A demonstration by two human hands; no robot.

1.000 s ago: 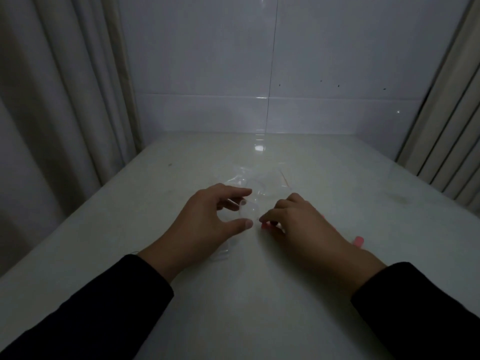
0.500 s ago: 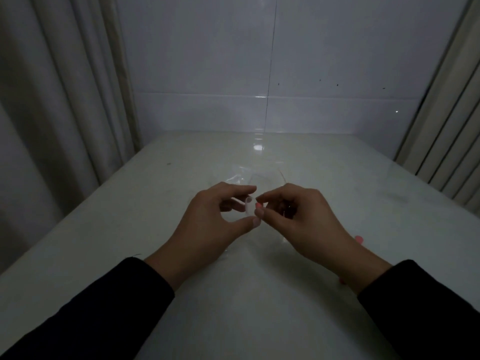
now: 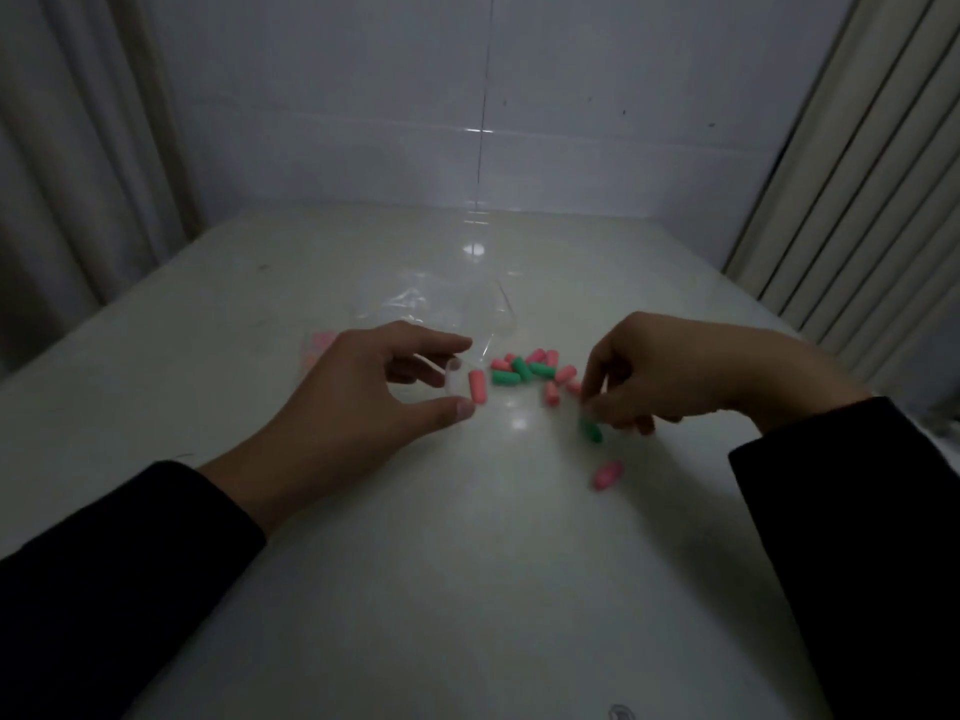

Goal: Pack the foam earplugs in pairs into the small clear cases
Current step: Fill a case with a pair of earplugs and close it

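My left hand [image 3: 363, 402] pinches a small clear case [image 3: 460, 384] between thumb and forefinger, and one pink earplug [image 3: 477, 387] stands in it. Just right of the case, a loose pile of pink and green earplugs [image 3: 530, 370] lies on the white table [image 3: 467, 563]. My right hand [image 3: 670, 371] hangs over the pile's right end with its fingers curled down. Its fingertips are right at a green earplug [image 3: 590, 430]. Blur hides whether they grip it. A lone pink earplug [image 3: 608, 474] lies nearer to me.
A crumpled clear plastic bag [image 3: 415, 304] lies behind my left hand. Something pink [image 3: 319, 345] shows through clear plastic at its left. A tiled wall closes the far side, with curtains left and right. A small clear round object [image 3: 621, 711] sits at the near edge.
My right hand left the case, moved right and dropped to the green earplug. A pink earplug now stands in the case. The view has shifted, so the pile of earplugs shows.
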